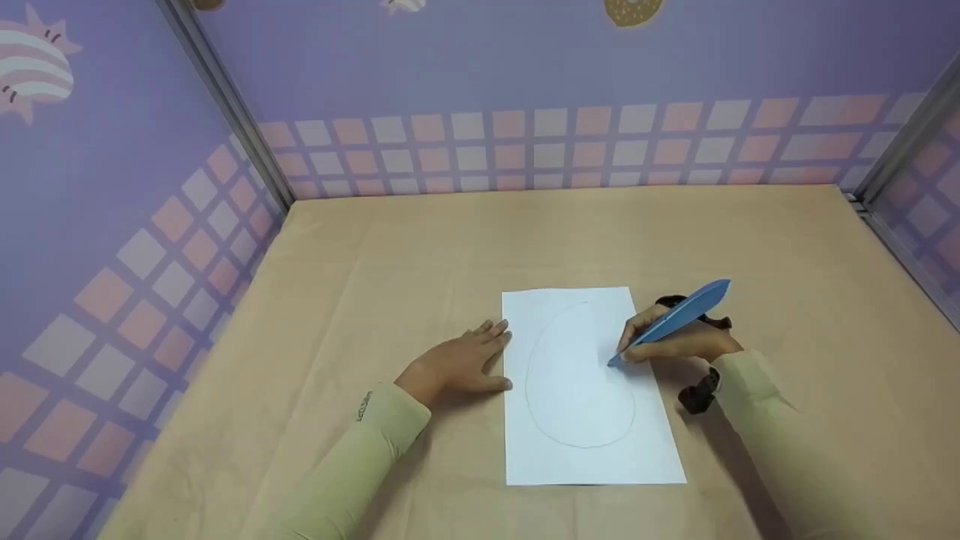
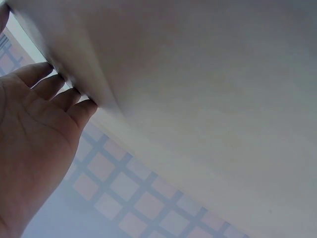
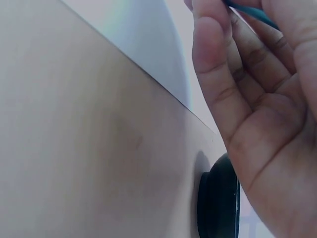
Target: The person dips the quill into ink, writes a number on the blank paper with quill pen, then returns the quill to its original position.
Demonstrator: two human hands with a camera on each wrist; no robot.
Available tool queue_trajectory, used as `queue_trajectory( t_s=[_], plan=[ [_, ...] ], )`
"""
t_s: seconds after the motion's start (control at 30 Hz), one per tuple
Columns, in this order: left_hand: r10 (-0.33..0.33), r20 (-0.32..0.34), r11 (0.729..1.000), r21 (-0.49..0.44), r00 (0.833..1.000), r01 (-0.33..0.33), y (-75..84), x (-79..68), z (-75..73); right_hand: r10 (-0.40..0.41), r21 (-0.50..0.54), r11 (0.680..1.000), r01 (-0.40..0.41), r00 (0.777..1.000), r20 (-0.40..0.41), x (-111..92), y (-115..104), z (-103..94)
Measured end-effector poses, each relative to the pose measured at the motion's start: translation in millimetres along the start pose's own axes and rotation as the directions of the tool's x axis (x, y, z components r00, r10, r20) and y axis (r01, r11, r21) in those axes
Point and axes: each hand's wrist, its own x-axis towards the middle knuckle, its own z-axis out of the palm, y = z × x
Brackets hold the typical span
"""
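Observation:
A white sheet of paper (image 1: 577,465) lies on the table and bears a thin curved line like a large open oval. My right hand (image 1: 660,341) pinches a blue feather-shaped pen (image 1: 694,304), tilted up to the right, its tip over the paper's right half. In the right wrist view, only a short bit of the pen (image 3: 255,14) shows between the fingers. At the paper's left edge rests my left hand (image 1: 461,364), fingers spread, with fingertips right at the border. The left wrist view shows those fingers (image 2: 59,89) extended against the surface.
A tan cloth covers the table (image 1: 390,262). Close beyond my right hand is a dark rounded object (image 3: 218,198). Purple patterned walls (image 1: 450,67) with pink and white squares stand behind and at the sides, joined by metal posts (image 1: 232,105).

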Motion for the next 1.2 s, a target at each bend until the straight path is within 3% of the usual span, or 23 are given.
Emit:
queue_trajectory(
  t_s=[0.3, 1.2],
  plan=[
    [-0.002, 0.015, 1.000, 0.002, 1.000, 0.002, -0.4, 1.7, -0.1, 0.036, 0.049, 0.998, -0.037, 0.999, 0.004, 2.7, -1.3, 2.4],
    [-0.018, 0.004, 1.000, -0.005, 1.000, 0.018, 0.5, -1.0, -0.5, 0.085, 0.005, 0.996, -0.085, 0.996, -0.032, 14.9, -3.1, 10.8]
  ],
)
